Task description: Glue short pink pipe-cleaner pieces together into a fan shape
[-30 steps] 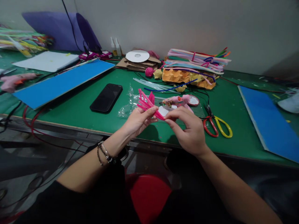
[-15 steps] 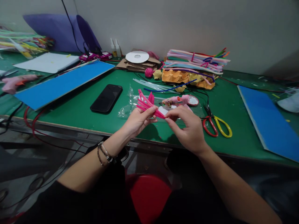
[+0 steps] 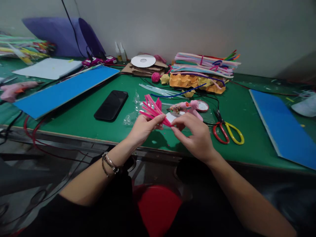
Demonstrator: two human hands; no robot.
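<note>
Pink pipe cleaners (image 3: pixel 153 108), gathered in a bunch, are held between my two hands above the table's front. My left hand (image 3: pixel 145 128) pinches the bunch near its middle, and the loose ends fan out to the upper left. At the gathered end, the thumb and fingertips of my right hand (image 3: pixel 194 133) are closed on the tips. Just behind my hands lies a pink glue gun (image 3: pixel 184 106) with a stained nozzle, on clear plastic film (image 3: pixel 133 113). Scissors (image 3: pixel 225 128) with one red and one yellow handle rest to the right of my right hand.
A black phone (image 3: pixel 111 105) lies left of my hands. Blue boards (image 3: pixel 66 89) flank the green table (image 3: pixel 103 133), another blue board (image 3: pixel 281 126) being on the right. Behind are glue sticks (image 3: pixel 163 91), an egg carton (image 3: pixel 182 80), bundled pipe cleaners (image 3: pixel 202 62) and a white disc (image 3: pixel 143 60).
The fan of pink pipe cleaners has spread and tilted slightly further left. Both hands keep their grip, and the whole view has shifted a little.
</note>
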